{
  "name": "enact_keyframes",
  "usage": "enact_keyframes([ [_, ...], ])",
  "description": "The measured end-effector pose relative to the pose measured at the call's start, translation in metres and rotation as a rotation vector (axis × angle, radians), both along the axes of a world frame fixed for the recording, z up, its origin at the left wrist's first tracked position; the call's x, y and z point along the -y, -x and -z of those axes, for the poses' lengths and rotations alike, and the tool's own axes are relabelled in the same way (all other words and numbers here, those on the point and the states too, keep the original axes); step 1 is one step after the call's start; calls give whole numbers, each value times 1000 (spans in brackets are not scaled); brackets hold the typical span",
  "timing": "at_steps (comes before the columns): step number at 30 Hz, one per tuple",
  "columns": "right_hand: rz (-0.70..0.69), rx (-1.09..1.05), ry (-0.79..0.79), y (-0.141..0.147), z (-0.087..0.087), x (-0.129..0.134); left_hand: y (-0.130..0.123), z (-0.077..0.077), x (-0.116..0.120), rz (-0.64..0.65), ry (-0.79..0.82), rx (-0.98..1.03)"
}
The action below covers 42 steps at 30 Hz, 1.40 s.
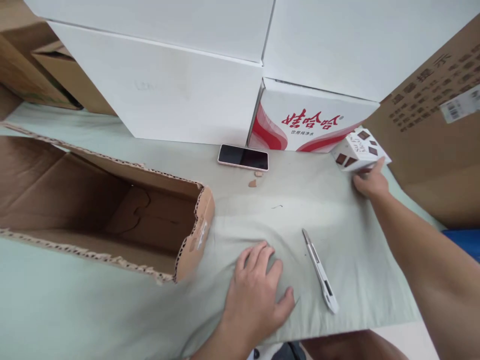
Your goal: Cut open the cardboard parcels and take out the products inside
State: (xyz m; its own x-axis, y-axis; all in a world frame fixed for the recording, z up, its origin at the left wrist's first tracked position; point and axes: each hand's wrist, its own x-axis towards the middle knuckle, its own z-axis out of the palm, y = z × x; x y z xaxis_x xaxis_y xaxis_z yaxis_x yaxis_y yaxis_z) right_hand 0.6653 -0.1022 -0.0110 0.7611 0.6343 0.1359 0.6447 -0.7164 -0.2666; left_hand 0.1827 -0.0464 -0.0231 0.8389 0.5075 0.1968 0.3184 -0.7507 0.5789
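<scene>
My left hand (255, 290) lies palm down on the pale green cloth, fingers loosely spread and holding nothing. To its right a white utility knife (320, 272) rests slantwise on the cloth, its blade end pointing away from me. My right hand (373, 181) reaches to the far right and grips the near side of a small white carton (360, 149) printed with brown squares. That carton is tilted beside the printed water box; whether its underside touches the cloth is hard to make out. Some of my right fingers are hidden.
An open cardboard box (208, 215) with ragged cut edges stands at left, its visible inside bare. A phone (243, 157) lies before large white boxes (168, 95) and a red-printed box (311, 120). Two cardboard scraps (252, 183) lie nearby. A tall brown carton (431, 150) borders the right.
</scene>
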Motion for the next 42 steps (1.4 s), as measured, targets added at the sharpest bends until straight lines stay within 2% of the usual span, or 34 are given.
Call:
enact_keyframes([
  [1, -7, -95, 12, 2, -2, -8, 0, 0, -1, 6, 7, -3],
  [3, 66, -232, 42, 14, -8, -22, 0, -1, -2, 15, 22, -11],
  [7, -17, -257, 68, 65, -31, -36, 1, -6, -1, 10, 69, -14],
  [9, -143, -202, 86, 104, -51, -38, 4, -10, 0, 8, 110, -5],
  [11, -339, -119, 77, 154, -76, -40, 9, -15, 1, 15, 153, -4],
  [14, -666, -10, -26, 247, -116, -45, 17, -22, 1, 47, 189, -35],
  [16, -836, 33, -121, 310, -136, -53, 22, -25, 1, 64, 189, -57],
  [19, -1048, 54, -126, 379, -149, -70, 30, -26, 3, 73, 177, -69],
  [22, -1161, 140, -34, 411, -148, -84, 38, -26, 3, 72, 157, -74],
  [25, -1143, 172, 0, 413, -142, -79, 47, -27, 1, 75, 139, -75],
  [27, -1055, 151, -81, 403, -137, -65, 51, -27, 0, 90, 129, -73],
  [31, -694, 181, -398, 364, -127, -17, 54, -28, 0, 132, 113, -70],
  [35, -338, 364, -530, 304, -125, 51, 49, -29, 5, 201, 101, -74],
  [37, -149, 469, -508, 274, -129, 88, 45, -30, 8, 237, 97, -79],
  [39, 10, 520, -416, 250, -132, 120, 39, -30, 10, 273, 96, -85],
  [42, 152, 494, -220, 227, -131, 147, 29, -29, 12, 313, 92, -93],
])
